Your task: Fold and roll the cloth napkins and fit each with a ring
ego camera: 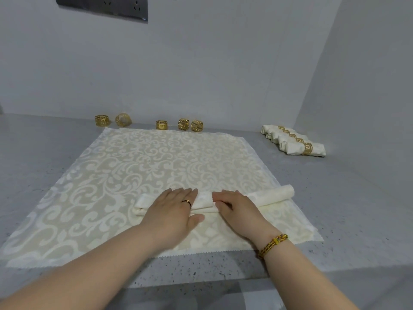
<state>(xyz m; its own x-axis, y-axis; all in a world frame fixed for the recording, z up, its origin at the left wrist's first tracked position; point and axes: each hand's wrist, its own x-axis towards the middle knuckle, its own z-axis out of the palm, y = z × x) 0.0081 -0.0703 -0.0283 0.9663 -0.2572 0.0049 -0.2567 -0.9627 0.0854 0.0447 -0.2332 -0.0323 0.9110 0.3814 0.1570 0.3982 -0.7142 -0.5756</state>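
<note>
Rolling under way: left grip [172, 209] is pressing flat-fingered, right grip [234, 206] is curling over the napkin roll [272, 195]. Ringed rolls [292, 139] are lying finished, and five loose rings [161, 125] are waiting.

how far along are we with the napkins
Done: about four rolled napkins, each with a gold ring, lie together at the right. In hand: the left hand and right hand press on a ringless roll lying on the spread cloth. Left: that roll needs a ring, and five loose rings wait by the wall.
</note>
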